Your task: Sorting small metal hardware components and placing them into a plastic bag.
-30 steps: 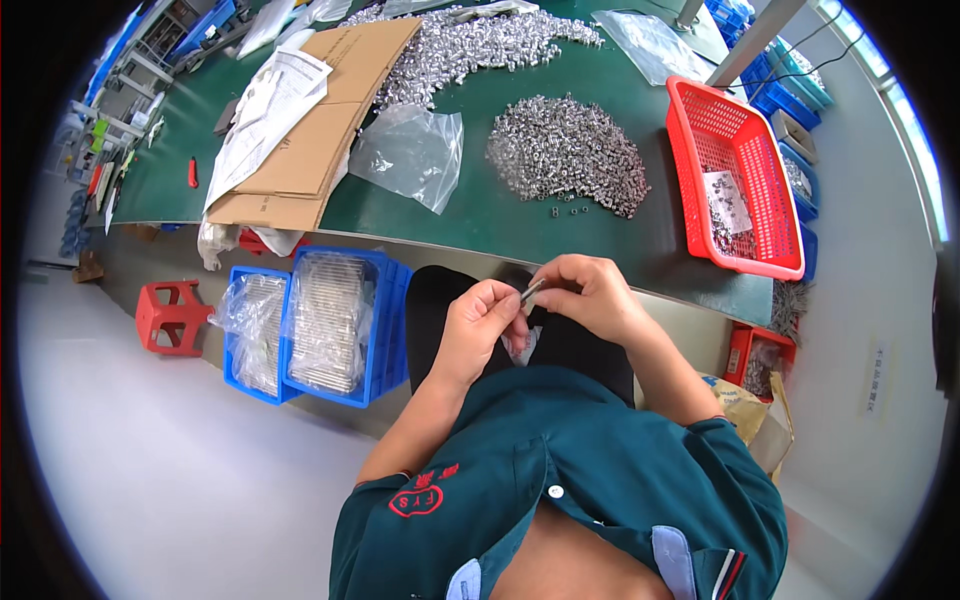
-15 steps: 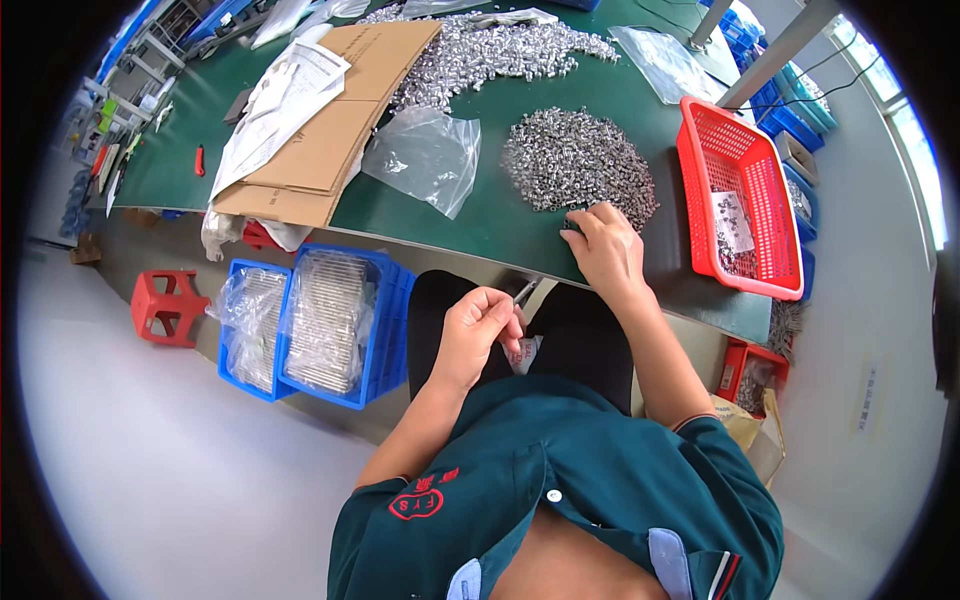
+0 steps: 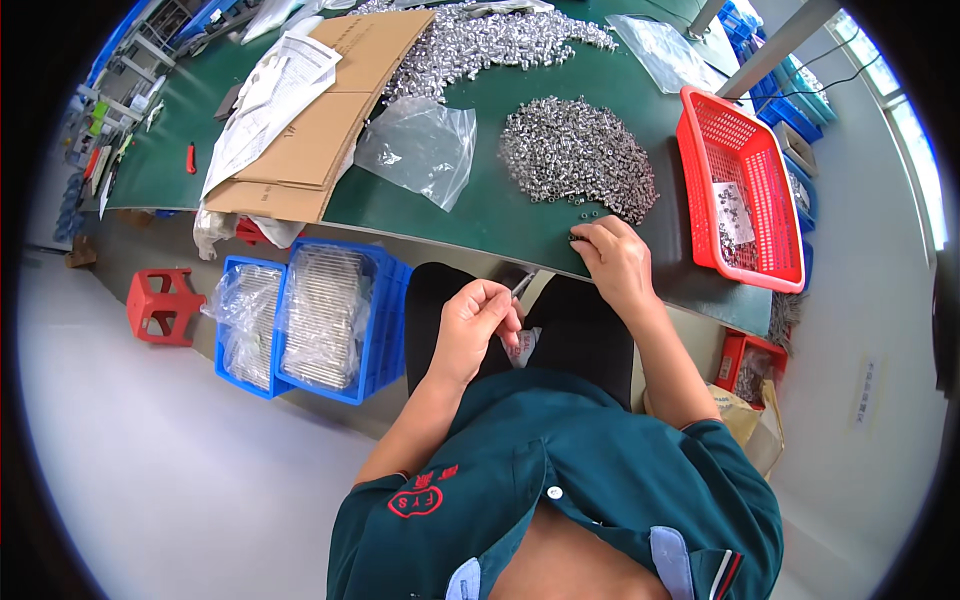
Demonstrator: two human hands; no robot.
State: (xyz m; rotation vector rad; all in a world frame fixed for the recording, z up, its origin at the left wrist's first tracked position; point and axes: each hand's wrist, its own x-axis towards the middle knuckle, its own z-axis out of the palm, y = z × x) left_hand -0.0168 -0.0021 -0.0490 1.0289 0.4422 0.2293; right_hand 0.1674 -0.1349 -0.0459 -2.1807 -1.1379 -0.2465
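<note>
In front of my lap, my left hand (image 3: 474, 325) is closed, thumb against the fingers. A thin, dark metallic rod-like piece (image 3: 522, 284) sticks up from its fingertips; its exact kind is hard to make out. My right hand (image 3: 617, 262) is at the front edge of the green table, its fingertips pinched together on a small dark metal part, mostly hidden. Just beyond it lies a round pile of small silver ring-shaped metal parts (image 3: 575, 155), with a few loose ones between pile and fingers.
A red plastic basket (image 3: 712, 235) with small parts and a paper slip stands right of the pile. Left are a clear plastic bag (image 3: 420, 150), cardboard (image 3: 335, 100) and papers. A larger heap of shiny parts (image 3: 480, 45) lies behind. Blue crates (image 3: 375, 345) stand below the table.
My right hand has drawn back from the pile toward the table's front edge, its fingertips now pinched on a small part. My left hand has hardly moved.
</note>
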